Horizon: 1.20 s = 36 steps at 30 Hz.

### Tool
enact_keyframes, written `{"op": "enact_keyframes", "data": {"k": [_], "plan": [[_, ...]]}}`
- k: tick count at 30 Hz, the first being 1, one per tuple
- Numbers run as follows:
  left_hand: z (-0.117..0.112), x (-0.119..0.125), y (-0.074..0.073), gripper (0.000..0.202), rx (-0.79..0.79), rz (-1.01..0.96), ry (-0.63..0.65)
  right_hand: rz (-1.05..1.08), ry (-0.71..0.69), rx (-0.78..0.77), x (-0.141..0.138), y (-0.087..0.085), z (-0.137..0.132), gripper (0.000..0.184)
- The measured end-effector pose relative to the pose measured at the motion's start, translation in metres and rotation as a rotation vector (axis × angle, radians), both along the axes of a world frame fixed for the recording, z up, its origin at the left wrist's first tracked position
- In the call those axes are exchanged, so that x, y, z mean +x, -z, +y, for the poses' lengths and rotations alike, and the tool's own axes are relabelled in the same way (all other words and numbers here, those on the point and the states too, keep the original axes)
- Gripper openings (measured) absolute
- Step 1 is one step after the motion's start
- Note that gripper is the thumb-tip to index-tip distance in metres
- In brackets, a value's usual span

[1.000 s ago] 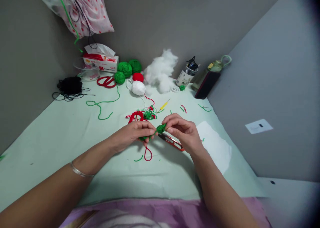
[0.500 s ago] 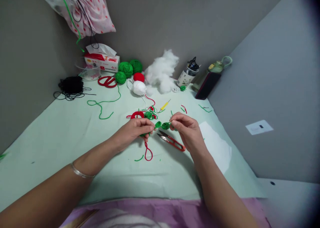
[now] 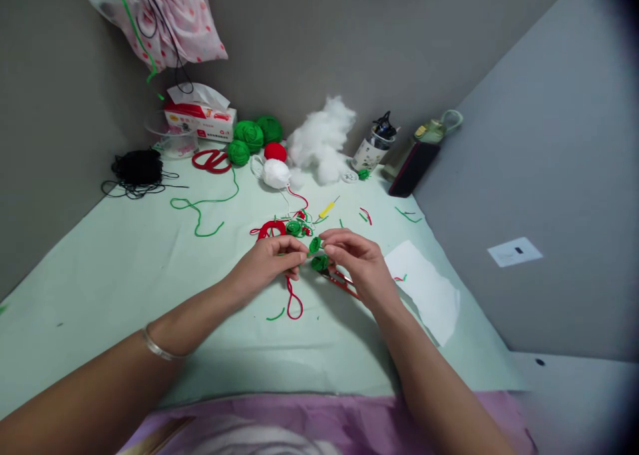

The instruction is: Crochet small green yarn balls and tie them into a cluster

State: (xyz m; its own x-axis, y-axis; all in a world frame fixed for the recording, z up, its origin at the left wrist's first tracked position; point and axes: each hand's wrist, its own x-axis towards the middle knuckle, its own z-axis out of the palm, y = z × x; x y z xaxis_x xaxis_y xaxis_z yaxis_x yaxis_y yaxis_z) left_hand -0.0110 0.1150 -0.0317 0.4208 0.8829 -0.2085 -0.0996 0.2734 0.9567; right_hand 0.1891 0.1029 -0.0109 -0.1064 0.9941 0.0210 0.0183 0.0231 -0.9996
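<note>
My left hand (image 3: 273, 258) has its thumb and forefinger pinched on the end of a small green crocheted leaf piece (image 3: 314, 245). A second green leaf-like part (image 3: 320, 263) hangs just below it, seemingly joined to it. From the other side my right hand (image 3: 360, 261) closes its fingertips at the edge of this green crochet; any fine tool between them is too small to make out. Thread snips (image 3: 344, 284) with red handles lie partly hidden beneath my right hand. A red cord loop (image 3: 294, 306) trails out below my left hand.
Beyond my hands lie a red crocheted ring (image 3: 272, 229), a yellow-handled hook (image 3: 327, 209) and yarn scraps. Farther back stand green yarn balls (image 3: 248, 136), white stuffing (image 3: 322, 139), a tissue box (image 3: 200, 119), red scissors (image 3: 212, 161) and a bottle (image 3: 433, 132). White paper (image 3: 424, 289) lies right.
My right hand has moved left, closer to my left hand. The green leaf chain, stretched out sideways before, is now bunched, with one leaf hanging lower. The snips are more covered.
</note>
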Motion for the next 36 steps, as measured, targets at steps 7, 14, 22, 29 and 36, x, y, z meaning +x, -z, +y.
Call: {"op": "enact_keyframes", "data": {"k": [7, 14, 22, 29, 36], "plan": [[-0.006, 0.005, 0.001, 0.014, 0.161, 0.188, -0.026, -0.266, 0.011, 0.045, -0.006, 0.009, -0.003, 0.013], [-0.004, 0.004, -0.001, 0.019, -0.076, -0.038, -0.044, 0.021, 0.034, -0.091, 0.001, 0.009, 0.005, 0.019], [0.0, -0.003, 0.0, 0.021, -0.217, -0.227, -0.086, 0.023, 0.048, -0.083, 0.002, 0.009, 0.005, 0.026], [-0.003, 0.001, -0.002, 0.019, -0.172, -0.178, -0.041, -0.131, 0.057, -0.071, -0.005, 0.005, 0.0, 0.028], [-0.004, 0.004, 0.004, 0.035, 0.11, 0.058, -0.042, -0.121, 0.005, -0.149, -0.003, 0.006, -0.001, 0.025]]}}
